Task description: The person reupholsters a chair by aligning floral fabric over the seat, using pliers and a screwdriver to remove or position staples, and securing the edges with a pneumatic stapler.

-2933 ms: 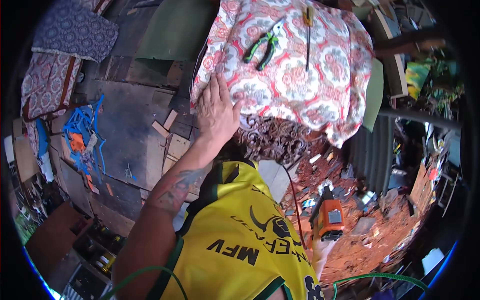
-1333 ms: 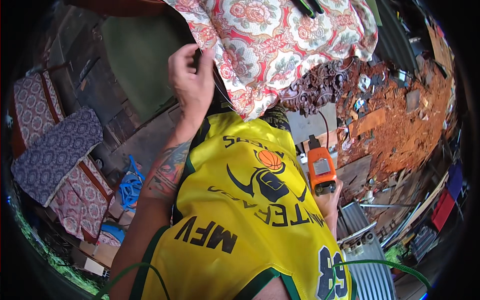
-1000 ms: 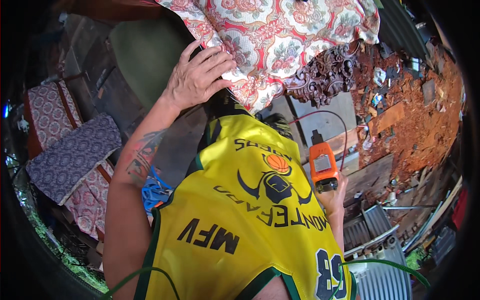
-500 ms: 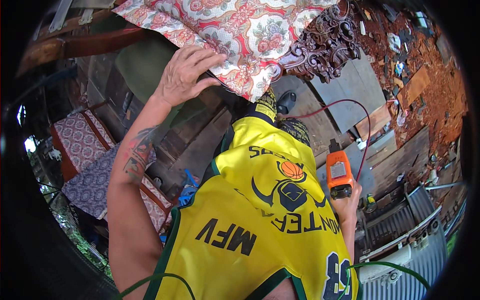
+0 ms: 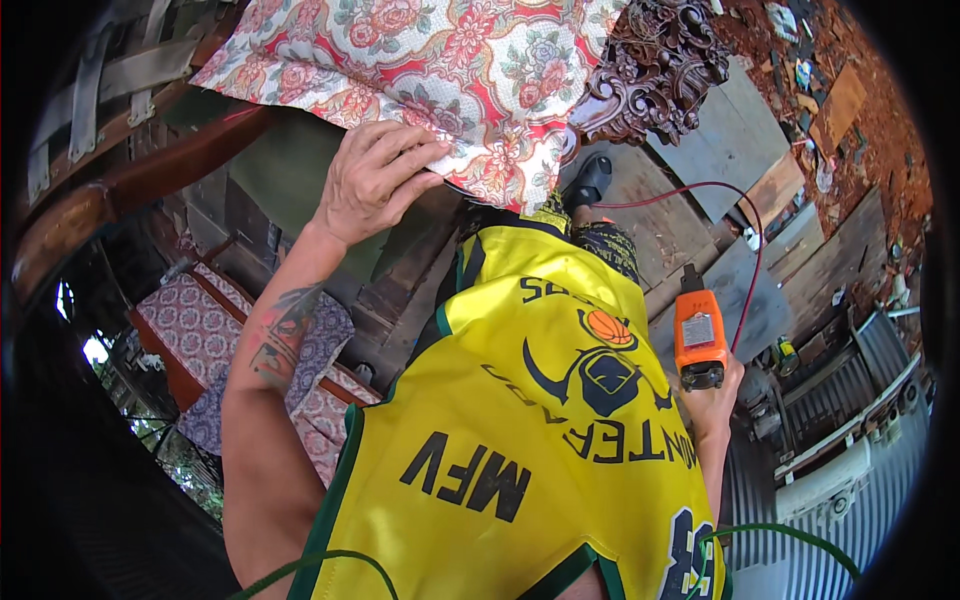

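My left hand pinches the lower edge of a red-and-cream floral upholstery fabric at the top of the view, fingers curled over it. A carved dark-wood ornament shows beside the fabric's right corner. My right hand, low at my right side, grips an orange power tool, likely a stapler, with a dark nose pointing forward and away from the fabric. A red hose loops near it. My yellow jersey fills the lower middle.
A curved wooden frame with webbing straps is at the upper left. Upholstered pieces lie below it. Wooden boards and debris on red earth are at the right, corrugated metal at the lower right, and a shod foot below the fabric.
My left hand has gone from lying flat on the fabric to curling over its edge. The view has shifted; pliers and screwdriver on the fabric have left it. The orange tool stays in my right hand.
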A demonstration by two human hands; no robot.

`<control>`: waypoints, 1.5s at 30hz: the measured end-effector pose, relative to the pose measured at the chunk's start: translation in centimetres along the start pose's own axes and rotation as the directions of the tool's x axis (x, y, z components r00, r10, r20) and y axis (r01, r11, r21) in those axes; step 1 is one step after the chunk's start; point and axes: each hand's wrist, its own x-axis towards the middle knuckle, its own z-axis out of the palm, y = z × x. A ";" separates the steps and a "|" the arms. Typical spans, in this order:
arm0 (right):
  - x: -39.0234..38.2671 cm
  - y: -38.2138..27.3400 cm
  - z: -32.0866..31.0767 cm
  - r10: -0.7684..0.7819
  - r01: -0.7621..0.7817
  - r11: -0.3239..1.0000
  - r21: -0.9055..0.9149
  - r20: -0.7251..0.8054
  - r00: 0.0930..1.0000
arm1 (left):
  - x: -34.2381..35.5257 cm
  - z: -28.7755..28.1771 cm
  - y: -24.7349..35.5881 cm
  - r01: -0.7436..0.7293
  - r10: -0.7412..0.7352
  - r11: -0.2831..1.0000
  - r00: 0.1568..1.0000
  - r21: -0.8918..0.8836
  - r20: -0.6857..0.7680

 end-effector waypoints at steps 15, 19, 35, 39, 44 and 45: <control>-2.5 -5.2 1.5 0.081 -0.073 0.995 0.073 -0.117 0.990 | 2.5 -1.7 -3.7 -0.253 0.261 0.965 0.949 -0.066 0.179; -2.8 -5.2 1.8 0.096 -0.089 0.995 0.054 -0.154 0.983 | 3.0 -1.9 -3.5 -0.232 0.243 0.969 0.953 -0.080 0.179; -2.6 -7.2 1.9 -0.041 0.037 0.999 -0.022 -0.191 0.981 | 3.2 0.0 -4.2 -0.146 0.132 0.984 0.983 -0.101 -0.130; -2.0 -7.5 1.9 -0.091 0.075 0.993 -0.089 -0.193 0.977 | 4.8 -0.1 -4.7 -0.238 0.250 0.968 0.946 0.086 -0.205; -1.8 -8.3 2.3 -0.153 0.121 0.981 -0.154 -0.215 0.965 | 5.4 0.2 -5.1 -0.319 0.347 0.937 0.895 0.141 -0.282; -1.7 -8.4 2.5 -0.151 0.118 0.981 -0.156 -0.219 0.964 | 5.5 0.3 -5.3 -0.322 0.349 0.937 0.893 0.139 -0.285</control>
